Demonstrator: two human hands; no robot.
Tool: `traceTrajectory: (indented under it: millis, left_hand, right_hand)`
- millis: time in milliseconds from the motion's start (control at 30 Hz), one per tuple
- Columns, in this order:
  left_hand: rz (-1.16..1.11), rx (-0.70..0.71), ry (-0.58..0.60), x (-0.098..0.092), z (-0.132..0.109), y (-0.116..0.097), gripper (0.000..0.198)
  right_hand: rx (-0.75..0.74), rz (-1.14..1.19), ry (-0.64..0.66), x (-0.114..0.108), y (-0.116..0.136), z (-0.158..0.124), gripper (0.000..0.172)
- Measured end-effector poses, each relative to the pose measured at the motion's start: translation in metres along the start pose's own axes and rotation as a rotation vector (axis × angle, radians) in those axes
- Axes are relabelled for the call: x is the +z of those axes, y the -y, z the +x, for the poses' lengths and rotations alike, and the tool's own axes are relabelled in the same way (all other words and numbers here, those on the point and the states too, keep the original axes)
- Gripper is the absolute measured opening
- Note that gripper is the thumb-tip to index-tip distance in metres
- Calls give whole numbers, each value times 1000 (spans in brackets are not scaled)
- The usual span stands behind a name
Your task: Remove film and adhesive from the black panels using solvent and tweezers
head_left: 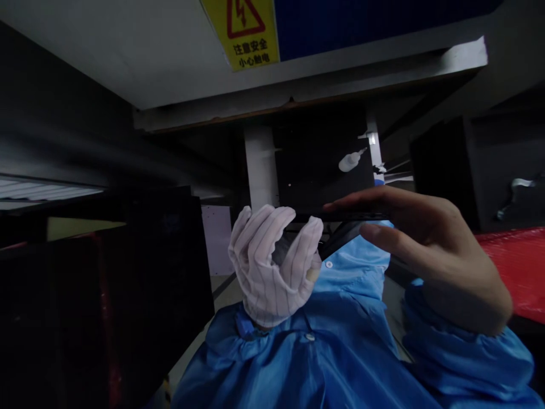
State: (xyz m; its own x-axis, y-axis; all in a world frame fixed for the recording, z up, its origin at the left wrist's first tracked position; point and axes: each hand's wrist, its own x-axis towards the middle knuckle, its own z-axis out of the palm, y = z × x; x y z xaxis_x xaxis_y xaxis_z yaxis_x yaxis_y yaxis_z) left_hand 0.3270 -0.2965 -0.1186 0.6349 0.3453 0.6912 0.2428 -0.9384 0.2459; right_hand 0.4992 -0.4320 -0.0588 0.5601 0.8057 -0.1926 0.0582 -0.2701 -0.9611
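A thin, flat black object (355, 216) is held in front of my chest, seen nearly edge-on, so its exact kind does not show. My left hand (275, 261), in a white striped glove, has its fingers curled round the left end, and something greyish shows between thumb and fingers. At the right end, the bare fingers and thumb of my right hand (430, 244) close on the same piece from above and below. A dark strip slants down beneath it, between the two hands.
Ahead, under a ledge with a yellow electric-shock warning sign (251, 34), lies a dark surface (317, 165) bearing a white squeeze bottle (349, 162). Dark boxes (157, 272) stand close on the left. Red sheeting (517, 267) lies at the right.
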Motion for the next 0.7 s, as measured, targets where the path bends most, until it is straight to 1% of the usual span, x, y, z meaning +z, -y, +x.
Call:
traceTrajectory:
  millis: [133,200,300,400,500,700]
  left_hand:
    - [22,10,-11,1,1,0,27]
    - [24,9,-25,1,2,0,22]
    - [18,-7,0,1,1,1,19]
    - [18,-20,8,1,0,1,19]
    - [24,-26,-10,2,-1,-2,22]
    - [19,-38,-5,4,-1,-2,25]
  right_hand:
    - [-3,25,-34,3,-4,0,15]
    - [26,37,-49,6,-2,-1,15]
    - [75,39,-72,8,3,-3,16]
    - [80,17,-69,8,6,-5,16]
    - [104,8,-86,9,6,-6,17]
    - [195,132,-126,16,8,-6,18]
